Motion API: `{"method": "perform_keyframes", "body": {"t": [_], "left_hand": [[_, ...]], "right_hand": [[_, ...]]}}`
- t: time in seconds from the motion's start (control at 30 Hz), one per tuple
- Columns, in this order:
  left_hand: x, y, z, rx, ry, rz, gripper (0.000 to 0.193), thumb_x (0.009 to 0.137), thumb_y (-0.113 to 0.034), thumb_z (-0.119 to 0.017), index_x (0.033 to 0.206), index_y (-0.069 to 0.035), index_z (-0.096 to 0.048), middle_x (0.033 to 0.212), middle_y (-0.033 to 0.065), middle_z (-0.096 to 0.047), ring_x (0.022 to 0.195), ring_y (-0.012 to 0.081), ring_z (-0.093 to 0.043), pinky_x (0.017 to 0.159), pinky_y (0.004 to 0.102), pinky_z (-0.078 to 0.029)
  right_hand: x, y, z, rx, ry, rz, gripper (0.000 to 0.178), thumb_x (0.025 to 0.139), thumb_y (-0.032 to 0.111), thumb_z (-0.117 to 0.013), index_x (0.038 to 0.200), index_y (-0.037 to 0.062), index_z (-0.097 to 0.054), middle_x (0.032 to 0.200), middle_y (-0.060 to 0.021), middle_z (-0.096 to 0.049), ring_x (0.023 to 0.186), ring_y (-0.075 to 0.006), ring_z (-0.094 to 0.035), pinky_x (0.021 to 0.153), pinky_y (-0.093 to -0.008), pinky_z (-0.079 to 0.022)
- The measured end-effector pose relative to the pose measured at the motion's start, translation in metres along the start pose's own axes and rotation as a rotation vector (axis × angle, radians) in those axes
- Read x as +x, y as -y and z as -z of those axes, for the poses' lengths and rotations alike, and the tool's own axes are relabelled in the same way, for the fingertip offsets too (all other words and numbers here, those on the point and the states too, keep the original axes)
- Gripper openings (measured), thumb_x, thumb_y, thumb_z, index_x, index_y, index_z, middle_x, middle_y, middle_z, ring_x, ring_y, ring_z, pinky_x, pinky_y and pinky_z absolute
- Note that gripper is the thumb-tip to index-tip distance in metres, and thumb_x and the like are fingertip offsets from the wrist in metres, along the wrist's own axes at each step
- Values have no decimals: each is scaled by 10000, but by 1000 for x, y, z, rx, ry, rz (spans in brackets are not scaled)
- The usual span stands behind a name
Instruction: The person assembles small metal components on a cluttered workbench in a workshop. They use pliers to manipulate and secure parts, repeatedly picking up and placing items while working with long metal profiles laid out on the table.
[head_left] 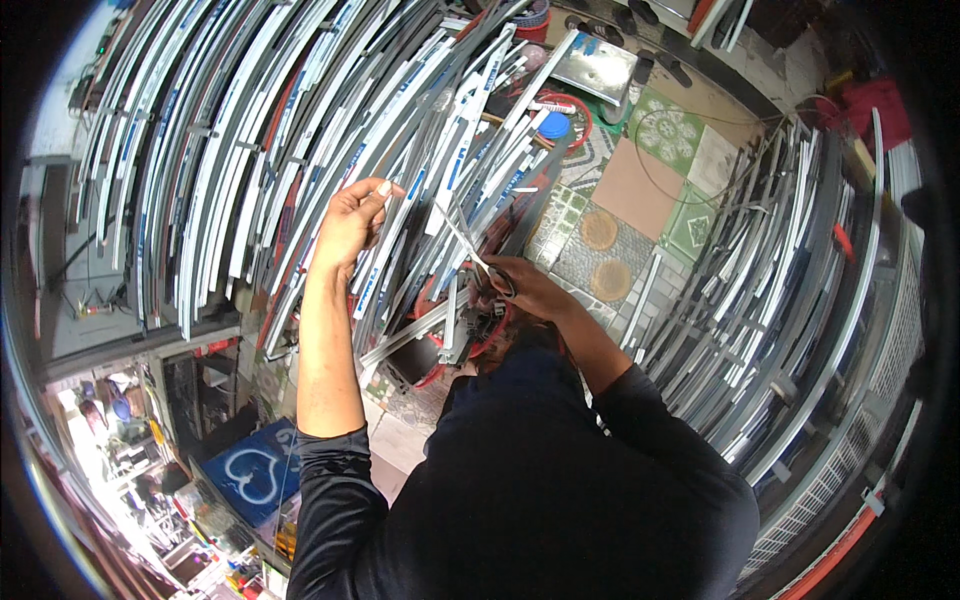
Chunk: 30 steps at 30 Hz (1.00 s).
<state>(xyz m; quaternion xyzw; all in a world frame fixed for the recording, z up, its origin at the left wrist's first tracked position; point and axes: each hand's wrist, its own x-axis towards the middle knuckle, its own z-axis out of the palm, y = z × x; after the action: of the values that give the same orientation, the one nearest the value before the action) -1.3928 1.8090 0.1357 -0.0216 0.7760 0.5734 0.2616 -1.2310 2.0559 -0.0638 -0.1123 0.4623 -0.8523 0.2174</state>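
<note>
My left hand [352, 222] is raised in front of the long profiles, thumb and forefinger pinched together. Whatever sits in the pinch is too thin to make out. To its right, my right hand [535, 288] grips a pair of scissors [465, 237] by the dark handles. The blades point up and left, toward the left hand but apart from it. Behind both hands lies a dense stack of long white, grey and blue-marked profiles [250, 150]. Below the scissors, a red-rimmed container [430, 377] holds dark pieces and offcuts, partly hidden by my body.
A second rack of profiles [745, 290] runs along the right. Ahead are a shiny metal-topped stool [597, 68], a blue round lid [553, 125] and several shoes [645, 12]. Patterned tiles [640, 190] cover the floor. A blue mat [250, 475] lies at lower left.
</note>
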Motion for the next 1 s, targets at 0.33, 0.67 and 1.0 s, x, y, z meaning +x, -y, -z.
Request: {"method": "perform_keyframes", "body": {"t": [0.33,0.67,1.0], "left_hand": [[37,-35,-31,103,76,46,236,1145,-344,-692,1131,-134,-799,669,-123,-455,545,17,-348,502,226,-248],[67,-45,-52,56,233,32,245,1163,-322,-663,1163,-108,-780,654,-114,-454,523,21,-338,485,229,-260],[71,-26,-65,133,240,-99,257,1113,-367,-729,1121,-117,-788,650,-112,-447,504,33,-343,462,249,-247]], "right_hand": [[23,26,15,169,-3,89,474,1139,389,-705,1349,-27,-616,1182,-106,-724,1082,-194,-737,945,-355,-601],[49,41,40,350,-147,208,455,1171,449,-622,1347,30,-639,1308,-180,-741,1134,-266,-732,983,-411,-586],[132,92,21,957,-444,424,454,1093,540,-712,1165,91,-695,1246,-91,-772,1082,-311,-758,987,-501,-598]]}}
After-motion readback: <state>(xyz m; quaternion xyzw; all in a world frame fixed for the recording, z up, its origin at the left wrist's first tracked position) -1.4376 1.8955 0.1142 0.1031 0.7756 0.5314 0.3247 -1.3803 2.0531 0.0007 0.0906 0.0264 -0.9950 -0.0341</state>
